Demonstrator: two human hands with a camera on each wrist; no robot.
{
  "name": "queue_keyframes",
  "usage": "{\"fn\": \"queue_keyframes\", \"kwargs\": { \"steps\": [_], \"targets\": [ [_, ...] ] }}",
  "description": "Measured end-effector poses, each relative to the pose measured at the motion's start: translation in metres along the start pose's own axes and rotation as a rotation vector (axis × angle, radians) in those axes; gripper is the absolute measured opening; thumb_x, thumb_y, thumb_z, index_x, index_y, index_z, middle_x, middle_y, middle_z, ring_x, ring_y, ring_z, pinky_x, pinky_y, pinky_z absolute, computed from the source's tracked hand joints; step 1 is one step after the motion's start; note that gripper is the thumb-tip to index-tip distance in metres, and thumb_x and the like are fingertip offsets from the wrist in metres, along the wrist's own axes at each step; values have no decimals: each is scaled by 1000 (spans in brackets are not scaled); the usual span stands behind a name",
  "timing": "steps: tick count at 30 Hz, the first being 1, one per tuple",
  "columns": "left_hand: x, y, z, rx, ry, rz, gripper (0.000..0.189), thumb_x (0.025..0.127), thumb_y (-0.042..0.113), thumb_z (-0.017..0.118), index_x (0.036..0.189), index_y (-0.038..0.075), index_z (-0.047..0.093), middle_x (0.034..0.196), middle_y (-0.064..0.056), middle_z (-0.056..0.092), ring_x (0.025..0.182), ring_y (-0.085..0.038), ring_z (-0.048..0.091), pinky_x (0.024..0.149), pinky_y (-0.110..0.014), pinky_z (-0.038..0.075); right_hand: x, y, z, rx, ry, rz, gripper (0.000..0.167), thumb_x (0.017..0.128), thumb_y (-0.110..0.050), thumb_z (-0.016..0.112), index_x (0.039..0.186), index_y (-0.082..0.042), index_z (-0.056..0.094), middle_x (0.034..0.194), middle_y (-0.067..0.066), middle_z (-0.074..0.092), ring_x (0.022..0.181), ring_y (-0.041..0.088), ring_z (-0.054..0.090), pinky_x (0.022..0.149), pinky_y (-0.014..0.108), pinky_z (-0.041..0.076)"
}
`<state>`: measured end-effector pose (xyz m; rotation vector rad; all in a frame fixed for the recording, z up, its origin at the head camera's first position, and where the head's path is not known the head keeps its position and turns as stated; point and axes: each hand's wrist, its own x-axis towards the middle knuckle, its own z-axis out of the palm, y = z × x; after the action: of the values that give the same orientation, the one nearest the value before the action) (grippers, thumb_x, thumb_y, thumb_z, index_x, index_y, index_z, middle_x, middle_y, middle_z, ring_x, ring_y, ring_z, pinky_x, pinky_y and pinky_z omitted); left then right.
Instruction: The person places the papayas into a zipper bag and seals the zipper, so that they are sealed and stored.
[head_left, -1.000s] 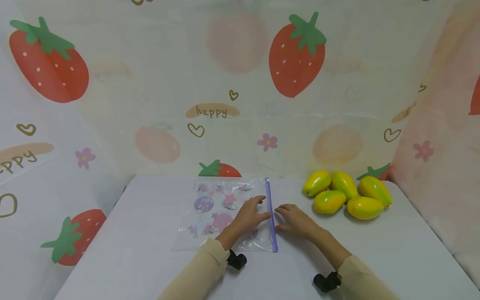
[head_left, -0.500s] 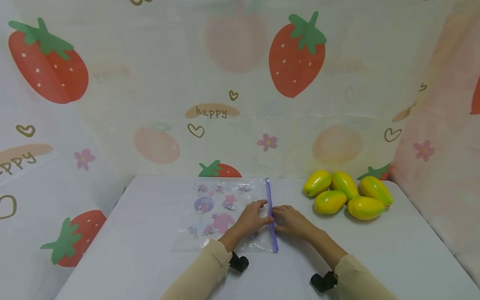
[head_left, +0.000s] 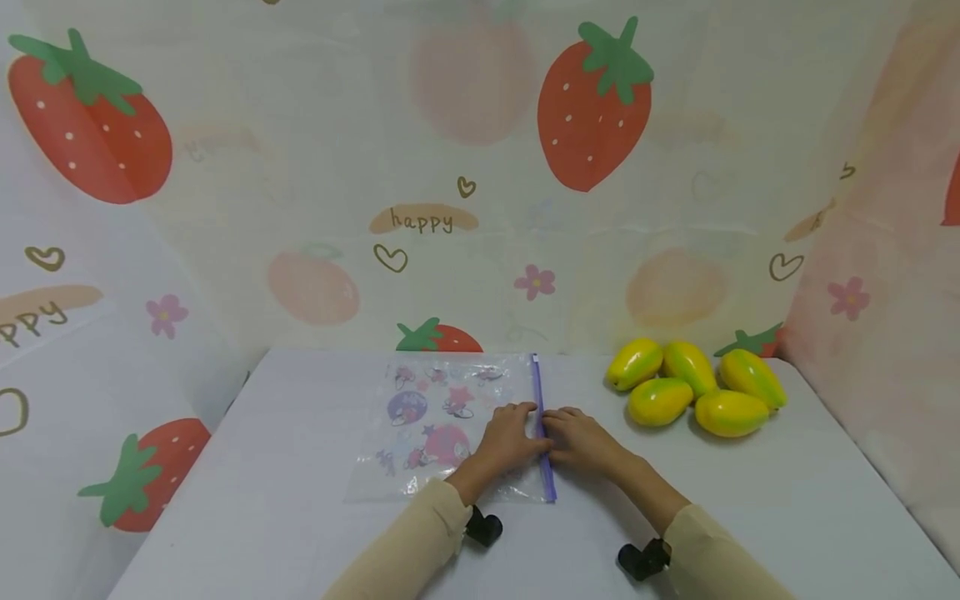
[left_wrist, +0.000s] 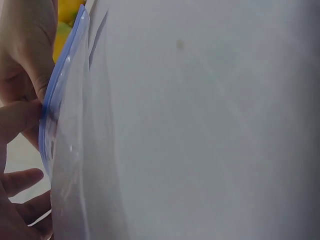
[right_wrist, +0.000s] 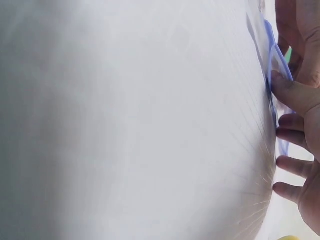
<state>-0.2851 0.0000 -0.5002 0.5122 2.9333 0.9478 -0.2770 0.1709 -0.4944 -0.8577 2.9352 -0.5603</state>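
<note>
A clear zip bag printed with pink and purple cartoon figures lies flat on the white table. Its purple zip edge faces right. My left hand reaches over the bag and pinches this edge, thumb at the strip. From the other side, my right hand holds the edge near its middle. In the right wrist view, the bag's blue-purple lips stand slightly parted, with the right thumb between them. The left wrist view shows the left thumb touching the strip, close to the right hand.
Several yellow-green mangoes sit together at the back right of the white table. A strawberry-print cloth hangs behind the table and along its sides. Black cameras are strapped at both wrists.
Both hands have come closer together at the zip edge. The right hand has moved left onto the strip, and the left hand slightly right. The bag and mangoes stay put.
</note>
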Motion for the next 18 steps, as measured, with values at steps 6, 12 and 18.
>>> {"fn": "queue_keyframes", "kwargs": {
  "steps": [6,12,18],
  "targets": [
    [4,6,2,67,29,-50,61,80,38,73,130,6,57,123,-17,61,116,-34,54,95,-46,46,2,1,0,-4,-7,12,47,87,-20,71,129,0,59,135,17,58,127,39,50,106,56,40],
    [8,11,2,127,66,-83,56,80,36,72,127,7,60,119,-15,64,111,-33,55,89,-46,48,4,2,0,5,-13,7,48,86,-19,72,129,0,59,136,18,58,128,40,50,105,58,40],
    [7,9,2,87,51,-85,52,80,24,71,127,6,59,118,-15,64,108,-33,56,89,-47,48,5,2,1,18,-37,57,52,86,-25,74,131,-3,59,137,15,58,129,37,49,107,57,39]
  ]
}}
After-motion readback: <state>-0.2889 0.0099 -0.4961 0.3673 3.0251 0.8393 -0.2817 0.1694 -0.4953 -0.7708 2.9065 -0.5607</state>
